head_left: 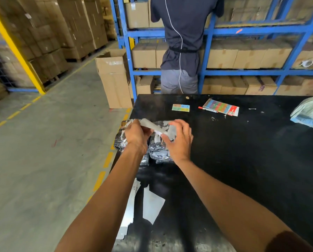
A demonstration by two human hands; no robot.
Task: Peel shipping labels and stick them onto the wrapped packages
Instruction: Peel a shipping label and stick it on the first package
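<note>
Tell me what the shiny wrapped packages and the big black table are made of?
The dark wrapped packages look like crinkly plastic film: glossy, wrinkled, with bright glints. The black table seems a hard, smooth, slightly shiny board, maybe painted or laminated; it mirrors light near its edge. The grey label sheet between the left hand and right hand looks like paper.

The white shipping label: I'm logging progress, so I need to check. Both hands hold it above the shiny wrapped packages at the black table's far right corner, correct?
Not quite. In the head view the left hand and right hand do hold the white shipping label above the shiny wrapped packages, but at the black table's left edge, not its far right corner.
</note>
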